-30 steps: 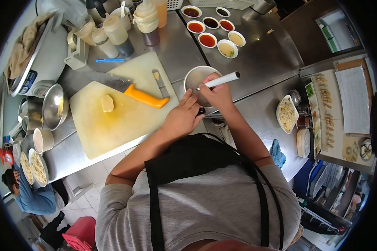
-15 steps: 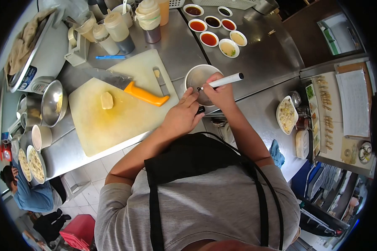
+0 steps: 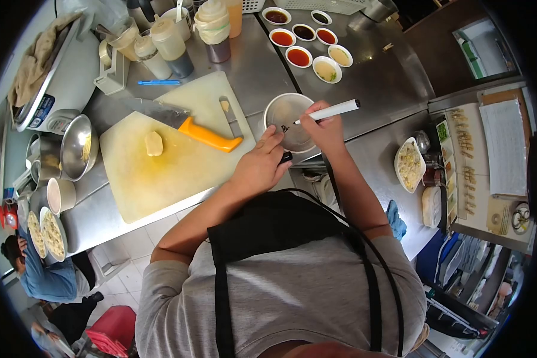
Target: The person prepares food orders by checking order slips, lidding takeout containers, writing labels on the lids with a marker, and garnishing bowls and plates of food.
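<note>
A round white tub with a translucent lid (image 3: 292,140) stands near the counter's front edge, with small dark marks on the lid. My right hand (image 3: 321,130) grips a white marker (image 3: 331,111), its tip low over the lid and its black end up to the right. At the tub's left side, my left hand (image 3: 258,164) presses on the rim and holds a black cap (image 3: 286,157) between its fingers. Left of my hands, a knife with an orange handle (image 3: 209,136) and a pale yellowish piece (image 3: 154,144) lie on the cutting boards (image 3: 179,185).
Small sauce bowls (image 3: 298,57) stand at the back. Bottles (image 3: 170,45) and a steel bowl (image 3: 77,149) are to the left. A dish of food (image 3: 409,167) and a blue cloth (image 3: 395,219) lie right. A person in blue (image 3: 51,277) is at lower left.
My right hand has moved slightly right with the marker, whose tip has shifted right across the lid. More dark marks show on the lid. My left hand stays by the rim.
</note>
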A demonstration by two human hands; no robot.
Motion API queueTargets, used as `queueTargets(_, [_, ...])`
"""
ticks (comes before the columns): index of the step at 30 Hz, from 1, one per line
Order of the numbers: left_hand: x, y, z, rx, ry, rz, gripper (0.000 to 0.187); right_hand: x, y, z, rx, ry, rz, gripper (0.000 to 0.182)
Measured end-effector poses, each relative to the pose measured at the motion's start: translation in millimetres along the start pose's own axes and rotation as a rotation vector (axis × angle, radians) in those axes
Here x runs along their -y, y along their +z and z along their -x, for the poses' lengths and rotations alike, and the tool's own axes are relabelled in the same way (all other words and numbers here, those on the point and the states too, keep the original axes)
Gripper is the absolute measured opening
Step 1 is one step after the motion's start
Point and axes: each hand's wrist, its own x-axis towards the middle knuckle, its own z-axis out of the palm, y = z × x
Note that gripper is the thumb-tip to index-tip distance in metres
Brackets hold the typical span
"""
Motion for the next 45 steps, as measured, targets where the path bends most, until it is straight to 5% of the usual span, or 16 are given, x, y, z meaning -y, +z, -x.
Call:
queueTargets(20, [3,-1,0,-0.004,-0.002,0.009,0.03,-15,9,3,0.055,-0.172,0.145,0.012])
queueTargets(26, [3,-2,0,-0.007,-0.005,0.017,0.028,-5,7,1,0.023,-0.002,-0.003,0.011])
queueTargets(45, [3,-2,1,-0.026,-0.003,0.029,0.025,-6,8,0,0.012,-0.115,0.113,0.012])
